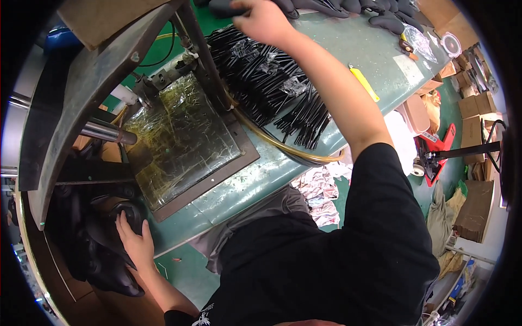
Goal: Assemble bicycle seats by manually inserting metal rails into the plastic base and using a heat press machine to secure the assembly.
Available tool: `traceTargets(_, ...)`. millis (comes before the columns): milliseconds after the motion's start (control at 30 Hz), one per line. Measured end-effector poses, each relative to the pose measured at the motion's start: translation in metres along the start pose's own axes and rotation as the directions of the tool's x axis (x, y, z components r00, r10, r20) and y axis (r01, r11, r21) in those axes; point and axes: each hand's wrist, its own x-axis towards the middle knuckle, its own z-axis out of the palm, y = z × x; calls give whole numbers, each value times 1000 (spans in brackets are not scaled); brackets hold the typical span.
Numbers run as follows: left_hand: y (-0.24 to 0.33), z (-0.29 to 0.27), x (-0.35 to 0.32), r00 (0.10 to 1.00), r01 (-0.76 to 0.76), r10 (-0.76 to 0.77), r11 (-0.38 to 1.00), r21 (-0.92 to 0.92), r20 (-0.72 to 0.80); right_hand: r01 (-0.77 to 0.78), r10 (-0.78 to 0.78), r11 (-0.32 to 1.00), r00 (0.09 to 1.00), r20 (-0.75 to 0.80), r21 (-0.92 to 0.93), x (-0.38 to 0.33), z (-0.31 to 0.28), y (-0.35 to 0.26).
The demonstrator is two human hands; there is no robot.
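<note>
The green worktable (348,49) is carrying everything here, its painted top looking worn and scuffed. Near its left end, the press plate (182,138) is lying flat, a scratched, glossy rectangle in a dark frame. Just right of the plate, 1 heap of thin black strips (272,81) is fanning out, some wrapped in clear film. At the table's far edge, the right hand (263,19) is closing on 1 dark rubbery piece (225,7); gripping it squarely would probably keep it from slipping. Below the table's left end, the left hand (136,242) is resting with fingers spread on black moulded pieces (103,239).
</note>
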Motion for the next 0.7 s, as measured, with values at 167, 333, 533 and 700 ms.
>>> traceTargets(167,-14,13,-2,991,-52,81,966,252,-107,250,-79,877,918,388,-411,-48,-30,3)
traceTargets(333,-10,-1,-3,992,-79,97,978,193,-87,387,-226,820,896,383,-422,-61,-41,28)
traceTargets(533,44,-25,-50,920,-31,-58,975,-219,-386,585,-291,623,790,540,-519,-38,-45,29)
traceTargets(700,90,-13,-98,859,-406,208,834,-374,-469,713,-392,419,700,597,-562,-33,-50,-3)
